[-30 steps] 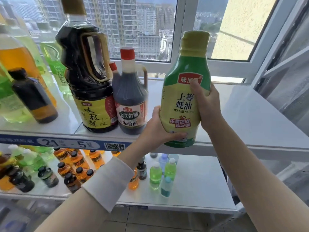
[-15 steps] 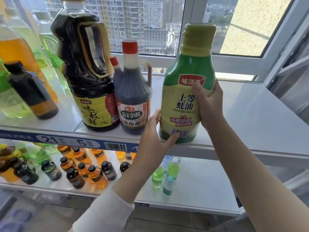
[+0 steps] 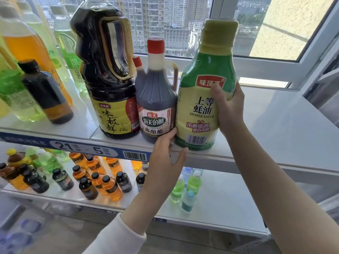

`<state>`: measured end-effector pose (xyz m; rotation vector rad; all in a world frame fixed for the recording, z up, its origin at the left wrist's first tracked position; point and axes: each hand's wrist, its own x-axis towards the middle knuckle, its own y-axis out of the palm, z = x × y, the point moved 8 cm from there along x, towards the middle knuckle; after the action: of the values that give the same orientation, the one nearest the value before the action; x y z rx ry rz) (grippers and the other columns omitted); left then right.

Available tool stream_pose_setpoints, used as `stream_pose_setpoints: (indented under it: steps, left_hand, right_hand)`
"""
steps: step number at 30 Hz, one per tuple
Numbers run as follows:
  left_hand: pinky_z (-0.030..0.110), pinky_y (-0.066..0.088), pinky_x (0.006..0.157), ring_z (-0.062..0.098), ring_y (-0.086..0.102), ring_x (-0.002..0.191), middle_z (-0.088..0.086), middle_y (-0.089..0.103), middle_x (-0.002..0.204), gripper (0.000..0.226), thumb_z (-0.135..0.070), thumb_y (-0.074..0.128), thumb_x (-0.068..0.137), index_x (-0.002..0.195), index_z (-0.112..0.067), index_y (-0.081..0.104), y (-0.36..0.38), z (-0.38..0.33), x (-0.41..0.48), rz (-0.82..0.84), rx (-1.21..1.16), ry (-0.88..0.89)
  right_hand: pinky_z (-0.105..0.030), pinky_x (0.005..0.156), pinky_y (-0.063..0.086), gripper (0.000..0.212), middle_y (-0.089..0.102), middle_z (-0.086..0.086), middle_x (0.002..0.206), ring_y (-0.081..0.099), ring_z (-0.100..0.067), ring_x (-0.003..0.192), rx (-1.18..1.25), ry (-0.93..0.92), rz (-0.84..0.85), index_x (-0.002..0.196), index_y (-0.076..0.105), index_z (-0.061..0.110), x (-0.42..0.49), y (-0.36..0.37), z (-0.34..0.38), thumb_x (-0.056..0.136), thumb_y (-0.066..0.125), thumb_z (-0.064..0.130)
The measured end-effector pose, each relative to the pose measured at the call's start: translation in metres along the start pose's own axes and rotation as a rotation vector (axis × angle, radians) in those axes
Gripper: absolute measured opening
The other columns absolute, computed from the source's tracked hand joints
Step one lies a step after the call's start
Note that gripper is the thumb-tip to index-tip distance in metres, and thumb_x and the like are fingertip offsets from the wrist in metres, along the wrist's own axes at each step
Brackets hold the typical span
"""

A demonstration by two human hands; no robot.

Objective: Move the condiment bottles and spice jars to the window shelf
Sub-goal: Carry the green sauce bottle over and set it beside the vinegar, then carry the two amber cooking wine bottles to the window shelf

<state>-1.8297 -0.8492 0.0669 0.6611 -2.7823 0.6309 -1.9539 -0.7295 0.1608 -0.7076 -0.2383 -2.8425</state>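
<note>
Lowered onto the shelf [image 3: 275, 125], the oyster sauce bottle [image 3: 194, 110] stays clamped by right hand [image 3: 229, 107], left hand [image 3: 165, 158] grip apart.

1. Left hand [image 3: 166, 156]: sleeved arm rises from 7 o'clock; relaxed fingertips touch the oyster sauce bottle [image 3: 205, 70] low at its 9 o'clock side.
2. Right hand [image 3: 229, 109]: bare forearm from 4 o'clock; thumb and fingers curl round the bottle's 3 o'clock side.

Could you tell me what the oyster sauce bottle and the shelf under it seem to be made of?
Oyster sauce bottle: likely plastic, wrapped in a glossy printed sleeve that wrinkles over the cap. Shelf: smooth, white, softly reflective, perhaps painted metal.
</note>
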Motion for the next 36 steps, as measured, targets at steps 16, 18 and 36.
stream_pose_setpoints:
  steps: [16, 18, 36]
  left_hand:
    - [0.024, 0.032, 0.107, 0.01, 0.034, 0.129, 0.001, 0.039, 0.14, 0.054, -0.02, 0.058, 0.088, 0.137, -0.017, 0.036, 0.0, -0.017, -0.019, 0.013, 0.174, 0.176]
    - [0.033, 0.035, 0.106, 0.017, 0.038, 0.128, 0.006, 0.044, 0.138, 0.052, -0.028, 0.053, 0.087, 0.135, -0.016, 0.037, -0.004, -0.021, -0.026, -0.033, 0.232, 0.312]
    - [0.041, 0.019, 0.113, 0.031, 0.033, 0.134, 0.016, 0.046, 0.138, 0.05, -0.027, 0.045, 0.084, 0.131, -0.008, 0.043, 0.175, -0.066, -0.234, 0.691, 0.217, 0.896]
  right_hand:
    - [-0.031, 0.093, 0.05, 0.103, 0.05, 0.0, 0.133, 0.053, -0.012, 0.118, -0.271, 0.064, -0.019, 0.136, 0.034, 0.016, -0.018, -0.014, -0.005, 0.059, 0.053, 0.082]
    - [-0.03, 0.104, 0.038, 0.079, 0.045, 0.007, 0.137, 0.043, -0.01, 0.126, -0.381, 0.06, -0.123, 0.14, 0.032, 0.016, -0.037, -0.033, -0.006, 0.079, 0.047, 0.064]
    - [-0.05, 0.113, 0.018, 0.061, 0.042, -0.013, 0.143, 0.026, -0.029, 0.138, -1.495, 0.294, -0.683, 0.138, 0.035, 0.011, -0.409, -0.208, 0.055, 0.088, 0.045, 0.044]
